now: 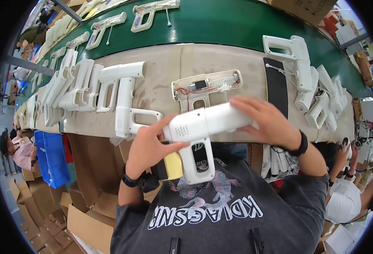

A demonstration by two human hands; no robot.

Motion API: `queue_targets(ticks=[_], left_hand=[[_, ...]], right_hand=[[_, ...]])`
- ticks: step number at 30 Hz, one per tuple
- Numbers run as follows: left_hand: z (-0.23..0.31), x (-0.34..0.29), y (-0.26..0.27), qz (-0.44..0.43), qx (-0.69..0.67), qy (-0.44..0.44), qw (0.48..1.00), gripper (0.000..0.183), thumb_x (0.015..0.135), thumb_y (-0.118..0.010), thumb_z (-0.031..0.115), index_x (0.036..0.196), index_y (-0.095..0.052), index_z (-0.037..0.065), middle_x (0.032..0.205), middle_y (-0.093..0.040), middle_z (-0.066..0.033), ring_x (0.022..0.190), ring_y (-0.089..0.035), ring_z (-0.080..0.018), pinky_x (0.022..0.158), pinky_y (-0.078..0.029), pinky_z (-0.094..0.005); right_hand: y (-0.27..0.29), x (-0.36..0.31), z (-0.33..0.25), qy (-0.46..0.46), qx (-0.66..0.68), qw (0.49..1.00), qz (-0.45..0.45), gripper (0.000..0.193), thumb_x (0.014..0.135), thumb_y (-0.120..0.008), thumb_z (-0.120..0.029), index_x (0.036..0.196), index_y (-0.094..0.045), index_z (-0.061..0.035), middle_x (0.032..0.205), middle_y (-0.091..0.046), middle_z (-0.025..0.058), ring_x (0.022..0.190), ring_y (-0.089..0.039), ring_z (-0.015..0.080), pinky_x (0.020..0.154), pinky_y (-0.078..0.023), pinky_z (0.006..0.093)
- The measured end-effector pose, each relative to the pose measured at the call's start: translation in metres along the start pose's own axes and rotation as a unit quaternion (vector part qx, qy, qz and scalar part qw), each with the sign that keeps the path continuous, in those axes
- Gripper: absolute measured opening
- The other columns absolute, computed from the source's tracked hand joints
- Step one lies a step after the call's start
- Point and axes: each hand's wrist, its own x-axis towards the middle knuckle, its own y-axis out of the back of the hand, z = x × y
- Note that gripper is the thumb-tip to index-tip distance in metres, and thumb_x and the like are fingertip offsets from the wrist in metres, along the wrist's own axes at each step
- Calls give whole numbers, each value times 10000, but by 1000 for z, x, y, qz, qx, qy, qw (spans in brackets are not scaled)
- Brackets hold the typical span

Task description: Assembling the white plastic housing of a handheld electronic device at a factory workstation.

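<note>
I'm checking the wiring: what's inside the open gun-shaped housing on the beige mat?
Red wires and a dark, boxy component show. The held white casing hides the lower part of the housing.

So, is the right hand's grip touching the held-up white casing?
Touching: the head view shows the right hand's grip curled over the right end of the white casing, no gap showing.
</note>
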Motion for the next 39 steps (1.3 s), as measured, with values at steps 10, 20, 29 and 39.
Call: queue_targets(ticks=[10, 20, 29, 39], left_hand=[[5, 76, 16, -23, -158, -4, 987, 675, 840, -843, 215, 1391, -559, -51, 976, -741, -92, 820, -671, -86, 695, -530, -232], [-3, 89, 4, 33, -115, 29, 992, 720, 870, -812, 297, 1454, -520, -5, 773, -687, -39, 720, -613, -90, 668, -479, -256], [32, 24, -2, 52, -185, 69, 979, 266, 1007, -658, 184, 1230, -676, 38, 663, -485, 96, 595, -329, 1, 539, -223, -218], [103, 5, -82, -65, -2, -64, 996, 477, 961, -678, 129, 1410, -557, 24, 661, -661, -137, 524, -645, -271, 536, -516, -354]], right_hand=[[6, 48, 85, -13, 78, 997, 20, 714, 755, -831, -32, 1418, -570, -81, 1324, -634, 171, 1209, -616, 362, 1045, -496, 405], [-3, 55, 116, 12, 86, 995, 41, 684, 761, -836, -45, 1398, -588, -61, 1325, -643, 163, 1221, -610, 339, 1061, -479, 397], [16, 21, 121, -18, 39, 985, 169, 669, 760, -818, -19, 1391, -600, -48, 1331, -660, 150, 1209, -628, 309, 1065, -473, 363], [-21, 46, 127, 7, 26, 987, 159, 640, 769, -829, -104, 1373, -617, -90, 1310, -667, 155, 1206, -620, 356, 1032, -502, 415]])
